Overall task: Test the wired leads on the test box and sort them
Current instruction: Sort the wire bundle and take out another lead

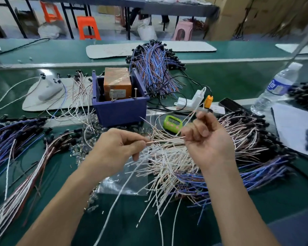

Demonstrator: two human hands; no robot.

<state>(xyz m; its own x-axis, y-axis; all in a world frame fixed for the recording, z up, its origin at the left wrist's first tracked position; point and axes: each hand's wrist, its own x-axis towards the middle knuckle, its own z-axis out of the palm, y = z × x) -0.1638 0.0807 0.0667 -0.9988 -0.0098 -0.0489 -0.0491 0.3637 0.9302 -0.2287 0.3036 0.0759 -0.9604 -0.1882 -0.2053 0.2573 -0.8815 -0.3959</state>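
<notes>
A thin pink-white wired lead stretches between my hands above the green bench. My left hand pinches its bare end between thumb and forefinger. My right hand grips the other part, and the lead rises past its fingers toward the upper left. Behind my hands stands the blue test box with an orange block inside and two upright metal pins at its front rim. A heap of white and pink leads lies under my hands.
Blue and purple lead bundles lie at the left, the back and the right. A green timer, a white power strip, a water bottle, a clear plastic bag and papers surround the work area.
</notes>
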